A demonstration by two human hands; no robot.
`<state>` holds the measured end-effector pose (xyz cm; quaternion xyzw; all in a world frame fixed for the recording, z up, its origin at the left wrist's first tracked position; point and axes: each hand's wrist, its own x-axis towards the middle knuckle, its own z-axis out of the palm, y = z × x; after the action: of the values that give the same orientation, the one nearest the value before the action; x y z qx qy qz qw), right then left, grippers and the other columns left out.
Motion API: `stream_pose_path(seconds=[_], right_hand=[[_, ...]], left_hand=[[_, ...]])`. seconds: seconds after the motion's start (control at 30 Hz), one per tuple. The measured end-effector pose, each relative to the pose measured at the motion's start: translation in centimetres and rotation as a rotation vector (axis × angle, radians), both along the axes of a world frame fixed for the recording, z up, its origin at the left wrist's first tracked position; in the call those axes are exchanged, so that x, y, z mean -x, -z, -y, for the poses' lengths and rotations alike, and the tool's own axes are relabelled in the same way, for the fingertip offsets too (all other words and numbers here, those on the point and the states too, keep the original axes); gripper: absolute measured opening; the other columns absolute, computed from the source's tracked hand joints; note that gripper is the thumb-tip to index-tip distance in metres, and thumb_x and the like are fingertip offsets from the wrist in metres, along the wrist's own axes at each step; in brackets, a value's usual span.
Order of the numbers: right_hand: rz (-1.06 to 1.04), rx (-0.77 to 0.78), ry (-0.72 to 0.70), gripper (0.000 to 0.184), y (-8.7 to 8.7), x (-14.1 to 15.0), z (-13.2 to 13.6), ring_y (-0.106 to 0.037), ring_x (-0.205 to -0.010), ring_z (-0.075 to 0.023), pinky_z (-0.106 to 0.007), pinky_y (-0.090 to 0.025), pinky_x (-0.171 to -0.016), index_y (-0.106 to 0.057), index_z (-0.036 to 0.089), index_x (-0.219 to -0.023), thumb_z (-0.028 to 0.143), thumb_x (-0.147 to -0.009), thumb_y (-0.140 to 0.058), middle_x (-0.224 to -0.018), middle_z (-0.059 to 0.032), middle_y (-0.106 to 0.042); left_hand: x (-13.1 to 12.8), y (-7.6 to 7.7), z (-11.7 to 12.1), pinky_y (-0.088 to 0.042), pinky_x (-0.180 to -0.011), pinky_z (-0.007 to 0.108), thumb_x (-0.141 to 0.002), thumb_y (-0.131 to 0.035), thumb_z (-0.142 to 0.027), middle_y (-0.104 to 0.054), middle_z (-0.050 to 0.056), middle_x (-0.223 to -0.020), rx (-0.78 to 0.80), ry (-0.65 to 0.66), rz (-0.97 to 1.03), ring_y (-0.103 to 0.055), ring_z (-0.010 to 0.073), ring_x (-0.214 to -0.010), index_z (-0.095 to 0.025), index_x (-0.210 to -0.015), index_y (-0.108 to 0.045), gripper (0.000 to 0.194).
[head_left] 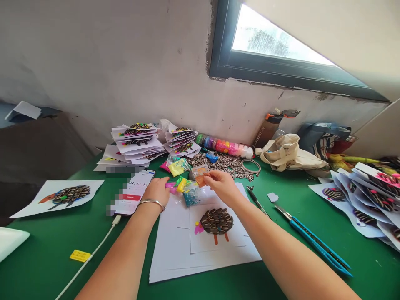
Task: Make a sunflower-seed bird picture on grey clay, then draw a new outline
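Note:
My left hand is closed at the edge of a small bag of pink clay, beside the phone. My right hand pinches a small clear bag of orange clay. Between the hands lie bags of yellow-green clay and teal clay. Just below them, on white paper sheets, rests a card with a sunflower-seed animal. The animal has a pink and yellow head and two orange-brown legs.
A phone on a cable lies left. Stacks of seed cards stand at the back; more cards are right. Loose sunflower seeds, a tape ring, a pen, blue tweezers and a bottle lie around.

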<state>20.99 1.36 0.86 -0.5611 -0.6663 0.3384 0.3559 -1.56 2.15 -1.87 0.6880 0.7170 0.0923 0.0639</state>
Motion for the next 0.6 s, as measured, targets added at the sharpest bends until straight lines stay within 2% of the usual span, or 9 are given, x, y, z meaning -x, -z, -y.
stream_pose_path(seconds=[0.13, 0.2, 0.27, 0.33, 0.4, 0.47, 0.6], right_hand=[[0.089, 0.004, -0.002, 0.029, 1.0, 1.5, -1.6, -0.056, -0.068, -0.0163, -0.027, -0.040, -0.063, -0.071, 0.017, -0.087, 0.037, -0.080, -0.051, -0.075, -0.0025, -0.067], [0.137, -0.005, 0.024, 0.032, 1.0, 1.8, -1.5, -0.058, -0.078, -0.0204, -0.030, -0.042, -0.069, -0.069, 0.018, -0.100, 0.038, -0.078, -0.057, -0.086, -0.0058, -0.068], [0.237, -0.093, 0.037, 0.042, 0.6, 1.8, -0.8, -0.057, -0.094, -0.0250, -0.034, -0.041, -0.077, -0.063, 0.019, -0.115, 0.039, -0.078, -0.062, -0.104, -0.0103, -0.065], [0.392, -0.254, -0.053, 0.047, 0.1, 1.9, 0.2, -0.052, -0.106, -0.0268, -0.036, -0.040, -0.085, -0.058, 0.022, -0.123, 0.037, -0.080, -0.063, -0.117, -0.0116, -0.060], [0.548, -0.373, -0.250, 0.040, -0.2, 2.1, 1.1, -0.050, -0.109, -0.0255, -0.036, -0.038, -0.088, -0.060, 0.026, -0.120, 0.034, -0.081, -0.064, -0.117, -0.0085, -0.060], [0.673, -0.388, -0.392, 0.028, -0.1, 2.5, 1.5, -0.049, -0.109, -0.0244, -0.036, -0.037, -0.088, -0.065, 0.028, -0.110, 0.032, -0.083, -0.064, -0.109, -0.0057, -0.064], [0.793, -0.325, -0.371, 0.012, 0.7, 2.8, 0.6, -0.048, -0.110, -0.0246, -0.036, -0.036, -0.083, -0.068, 0.027, -0.094, 0.031, -0.086, -0.060, -0.097, -0.0045, -0.066]], left_hand=[[0.1, 0.1, -0.1, -0.048, -0.087, 0.034, -0.081, -0.051, -0.017, -0.067, 0.016, -0.110, 0.017, -0.009, -0.008, -0.063, 0.0280, -0.103, -0.017, -0.120, -0.065, 0.041], [0.0, 0.0, 0.0, -0.049, -0.085, 0.035, -0.081, -0.051, -0.017, -0.068, 0.016, -0.105, 0.024, -0.011, -0.007, -0.064, 0.0291, -0.099, -0.017, -0.114, -0.068, 0.037], [0.0, 0.0, 0.0, -0.050, -0.080, 0.035, -0.081, -0.049, -0.016, -0.069, 0.016, -0.100, 0.025, -0.013, 0.003, -0.066, 0.0290, -0.093, -0.017, -0.105, -0.071, 0.033], [-0.1, -0.1, 0.1, -0.051, -0.077, 0.034, -0.080, -0.048, -0.015, -0.069, 0.014, -0.096, 0.016, -0.017, 0.020, -0.066, 0.0274, -0.088, -0.018, -0.099, -0.072, 0.030], [-0.1, -0.2, 0.2, -0.051, -0.074, 0.032, -0.080, -0.048, -0.014, -0.069, 0.012, -0.093, -0.003, -0.029, 0.038, -0.066, 0.0255, -0.086, -0.019, -0.094, -0.072, 0.028], [-0.1, -0.4, 0.3, -0.051, -0.071, 0.030, -0.080, -0.048, -0.015, -0.069, 0.010, -0.090, -0.027, -0.049, 0.052, -0.065, 0.0242, -0.084, -0.020, -0.089, -0.071, 0.025], [0.0, -1.1, 0.5, -0.050, -0.067, 0.031, -0.081, -0.047, -0.017, -0.067, 0.008, -0.084, -0.086, -0.098, 0.076, -0.064, 0.0237, -0.079, -0.021, -0.080, -0.068, 0.022]])
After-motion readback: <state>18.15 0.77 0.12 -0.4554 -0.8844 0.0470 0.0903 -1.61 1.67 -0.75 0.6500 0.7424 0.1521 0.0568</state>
